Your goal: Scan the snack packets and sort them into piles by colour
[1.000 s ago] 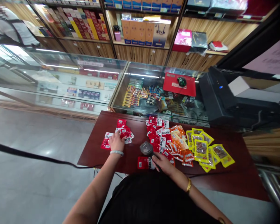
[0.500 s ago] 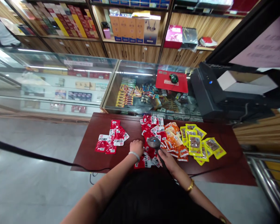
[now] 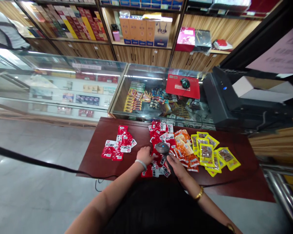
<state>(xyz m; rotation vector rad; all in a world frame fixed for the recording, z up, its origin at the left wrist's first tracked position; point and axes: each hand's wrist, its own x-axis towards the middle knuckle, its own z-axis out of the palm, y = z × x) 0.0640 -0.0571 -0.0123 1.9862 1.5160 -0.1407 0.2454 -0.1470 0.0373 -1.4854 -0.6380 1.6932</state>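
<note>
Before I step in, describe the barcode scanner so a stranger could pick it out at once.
Start at the dark red table beside the glass counter. Near the table's middle, by the pile of red packets, the right hand grips the barcode scanner. Unlike the flat, bright packets around it, it is dark, with a rounded head, a handle and a small blue light.

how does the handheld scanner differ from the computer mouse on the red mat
Place: the handheld scanner is gripped in the right hand, while the computer mouse rests on the red mat.
Shape: the handheld scanner has a broad head on a handle; the computer mouse is a rounded oval.
Both are dark.
</note>
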